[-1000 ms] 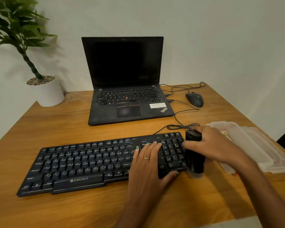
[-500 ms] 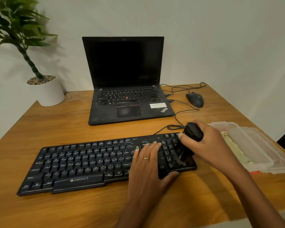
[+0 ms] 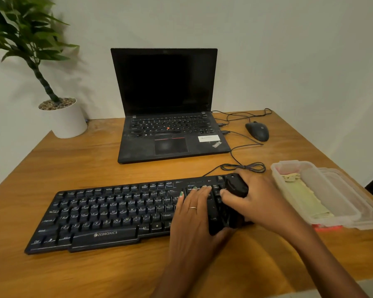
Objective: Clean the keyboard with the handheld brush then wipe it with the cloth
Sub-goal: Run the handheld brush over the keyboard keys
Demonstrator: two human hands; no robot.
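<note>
A black Zebronics keyboard (image 3: 108, 214) lies across the front of the wooden desk (image 3: 84, 160). My left hand (image 3: 194, 218) rests flat on its right part, fingers straight on the keys, thumb at the front edge. My right hand (image 3: 256, 201) grips a black handheld brush (image 3: 236, 187) over the number pad at the keyboard's right end; the bristles are hidden under the hand. A pale cloth (image 3: 304, 198) lies folded inside a clear plastic container (image 3: 342, 211) to the right.
An open black laptop (image 3: 170, 130) stands behind the keyboard. A black mouse (image 3: 257, 131) and loose cables (image 3: 243, 167) lie at the back right. A potted plant (image 3: 63, 117) occupies the back left corner. The desk's right edge runs just beyond the container.
My right hand has brought the brush from beside the keyboard's right edge leftward onto the number pad. My left hand has stayed in place on the keys.
</note>
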